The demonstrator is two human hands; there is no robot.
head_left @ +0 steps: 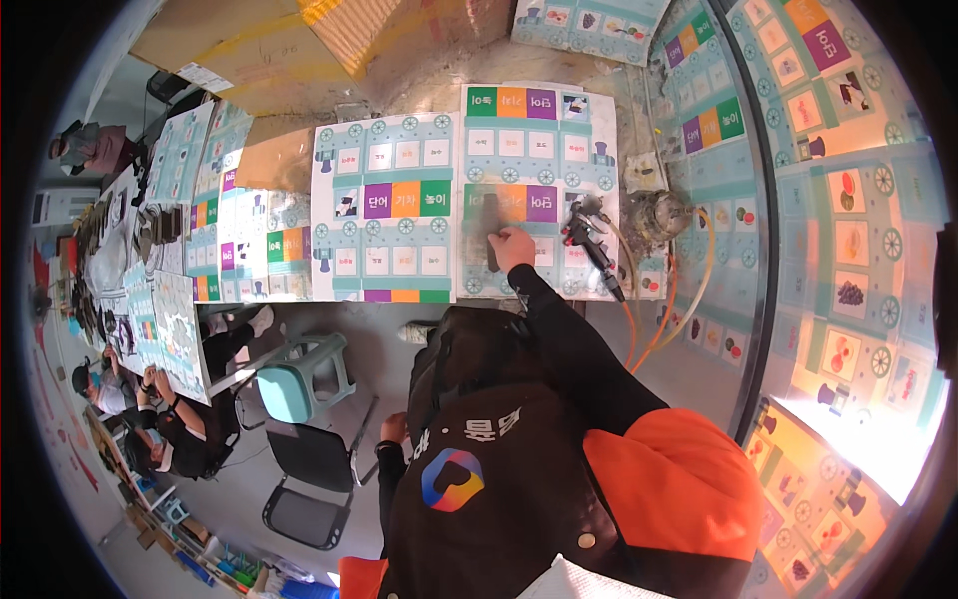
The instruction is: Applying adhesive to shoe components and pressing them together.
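Note:
My right hand [513,248] is closed on a dark, narrow, flat tool [490,222], slightly smeared by motion; its exact kind is hard to make out. It lies over the right-hand printed sheet [529,170], which has coloured blocks, teal wheels and small white cards. Beside it, to the left, is another printed sheet [384,215] of like pattern. My left hand [394,429] hangs low by my side, away from the table and near a black chair; its fingers are too small to read.
A black hand tool with red parts [591,245] lies right of my right hand, by a grimy metal fitting [654,218] with orange and yellow hoses. Cardboard boxes [239,50] stand behind. A teal stool [289,389], a black chair [314,464] and seated people [180,434] are at left.

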